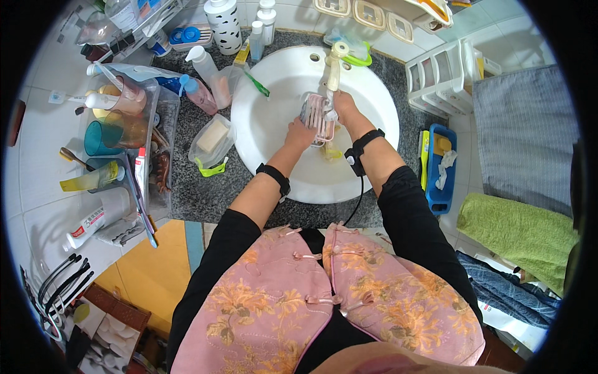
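Over the white washbasin, my left hand grips a pink slotted soap rack by its left side. My right hand is just under the cream tap, at the rack's right edge, with its fingers closed. Something whitish shows beside those fingers; whether it is running water or a cloth, I cannot tell. Low in the basin, partly hidden below the rack, is a yellowish translucent thing. Dark straps circle both my wrists, and a cable runs from the right one.
Left on the dark stone counter stand a soap box with a pale bar, pump bottles and a clear bin of cups. A green toothbrush overhangs the basin rim. Right are white drawers, a blue tray and towels.
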`<state>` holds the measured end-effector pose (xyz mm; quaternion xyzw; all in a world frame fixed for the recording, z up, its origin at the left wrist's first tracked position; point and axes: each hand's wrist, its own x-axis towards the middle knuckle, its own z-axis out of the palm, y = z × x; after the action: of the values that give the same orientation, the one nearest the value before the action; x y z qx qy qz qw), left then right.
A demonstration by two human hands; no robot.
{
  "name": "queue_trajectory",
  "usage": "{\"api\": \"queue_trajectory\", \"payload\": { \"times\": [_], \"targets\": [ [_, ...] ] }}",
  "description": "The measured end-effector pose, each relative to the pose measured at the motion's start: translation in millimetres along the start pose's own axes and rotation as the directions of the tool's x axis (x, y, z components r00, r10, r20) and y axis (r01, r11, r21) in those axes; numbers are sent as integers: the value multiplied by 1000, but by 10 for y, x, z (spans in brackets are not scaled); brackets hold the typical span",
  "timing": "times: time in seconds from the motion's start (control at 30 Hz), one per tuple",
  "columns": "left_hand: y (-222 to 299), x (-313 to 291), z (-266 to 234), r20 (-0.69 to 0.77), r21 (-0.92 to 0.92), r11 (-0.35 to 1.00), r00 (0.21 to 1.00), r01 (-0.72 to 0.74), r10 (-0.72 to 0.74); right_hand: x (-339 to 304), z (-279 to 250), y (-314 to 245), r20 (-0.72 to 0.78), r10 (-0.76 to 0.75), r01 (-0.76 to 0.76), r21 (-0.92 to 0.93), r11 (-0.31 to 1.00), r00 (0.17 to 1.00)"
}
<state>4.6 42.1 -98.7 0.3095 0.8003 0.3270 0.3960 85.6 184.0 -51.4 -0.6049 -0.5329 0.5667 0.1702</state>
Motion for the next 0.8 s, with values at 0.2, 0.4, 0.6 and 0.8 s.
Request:
{"api": "queue_trajectory", "payload": {
  "times": [0.2,0.4,0.6,0.8],
  "targets": [
    [26,60,-37,96,-91,994,994,62,-53,139,-220,-18,-82,-145,107,-352,930,986],
    [-15,117,-64,81,-239,957,986,164,-149,79,-544,-601,-139,-483,346,-533,772,864],
    [-92,110,-172,-26,-304,952,999,34,-44,165,-261,-1067,31,-597,469,-652,596,802],
    [-146,122,-259,-297,-171,944,928,-283,225,240,-205,-1225,8,-525,338,-774,535,851]
  ]
}}
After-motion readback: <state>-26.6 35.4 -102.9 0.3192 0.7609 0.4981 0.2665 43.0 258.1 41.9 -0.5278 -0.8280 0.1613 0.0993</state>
